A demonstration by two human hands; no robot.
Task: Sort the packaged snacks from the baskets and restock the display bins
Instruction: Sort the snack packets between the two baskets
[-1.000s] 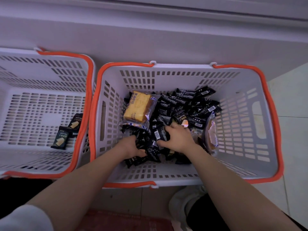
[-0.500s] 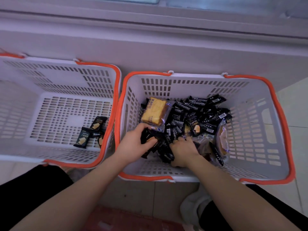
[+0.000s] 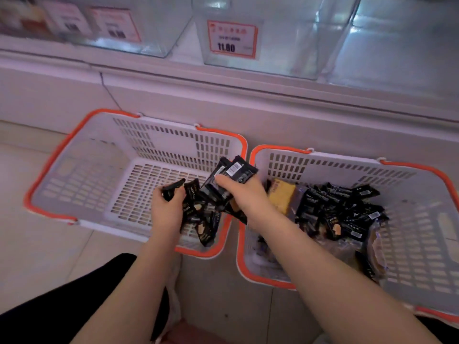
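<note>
Head view: I read "11.80" on the red-bordered price tag [image 3: 232, 39]. My left hand [image 3: 167, 210] and right hand [image 3: 244, 197] each clutch glossy black snack packets [image 3: 233, 171] above the left basket [image 3: 139, 135]; more fill the right basket [image 3: 407, 175].

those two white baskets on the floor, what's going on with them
A person is sorting small black snack packets between two white slotted plastic baskets with orange rims. Both hands are over the left basket, each closed on a bunch of packets: the left hand low near its right corner, the right hand a little higher by the rim. A few packets already lie in that corner. The right basket holds a large pile of black packets and a yellow cake in clear wrap. The clear display bins above look empty.
</note>
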